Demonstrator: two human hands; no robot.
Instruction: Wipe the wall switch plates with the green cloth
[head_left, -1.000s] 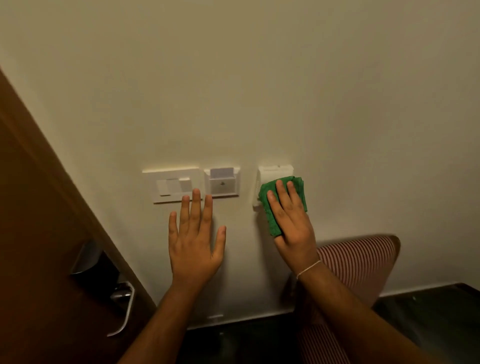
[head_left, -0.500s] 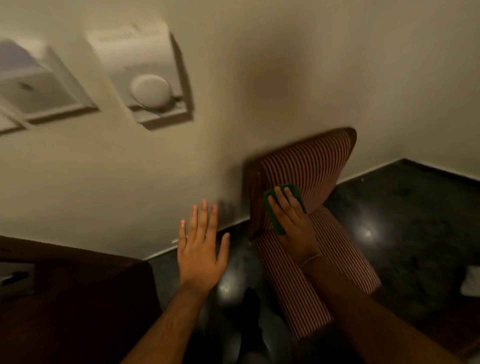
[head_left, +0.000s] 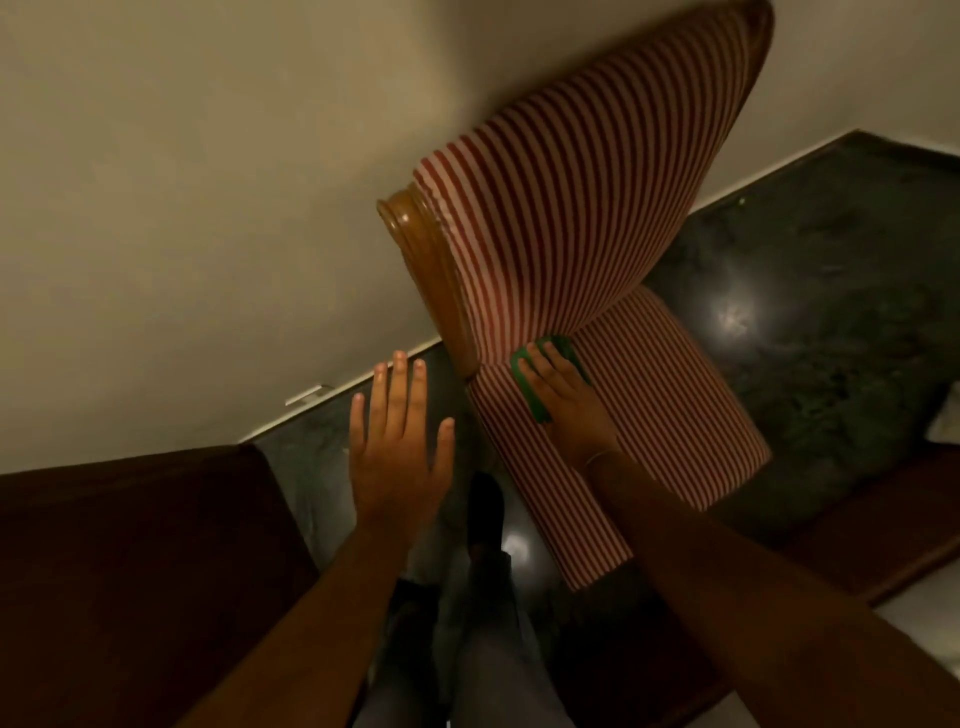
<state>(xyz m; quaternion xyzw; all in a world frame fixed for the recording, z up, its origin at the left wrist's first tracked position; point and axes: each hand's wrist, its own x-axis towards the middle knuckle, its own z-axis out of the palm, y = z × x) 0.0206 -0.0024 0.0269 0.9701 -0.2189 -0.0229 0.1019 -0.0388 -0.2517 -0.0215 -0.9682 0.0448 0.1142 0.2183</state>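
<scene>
1. Lying under the right hand (head_left: 569, 402), the green cloth (head_left: 535, 387) shows only as a folded edge past the fingers and beside the palm; the flat, extended fingers cover most of it, and whether they grip it or just press on it cannot be told.
2. Hand and cloth appear over the seat of a striped chair (head_left: 597, 218), close to where seat and back meet; whether they touch the fabric cannot be told.
3. A thin pale band circles the right wrist.
4. The left hand (head_left: 397, 447) is spread wide and flat, fingers straight and slightly apart, holding nothing, to the left of the chair.
5. The chair is upholstered in narrow red and white stripes, with a rounded back edged in glossy, moulded brown wood.
6. Behind it, a plain cream wall (head_left: 208, 182) with a matte finish runs down to a thin pale skirting line.
7. The floor (head_left: 810, 312) is dark, polished and mottled, catching bright spots of reflected light.
8. A dark brown wooden panel (head_left: 130, 571) fills the lower left.
9. Grey trouser legs and a dark shoe (head_left: 485, 512) show between the forearms.
</scene>
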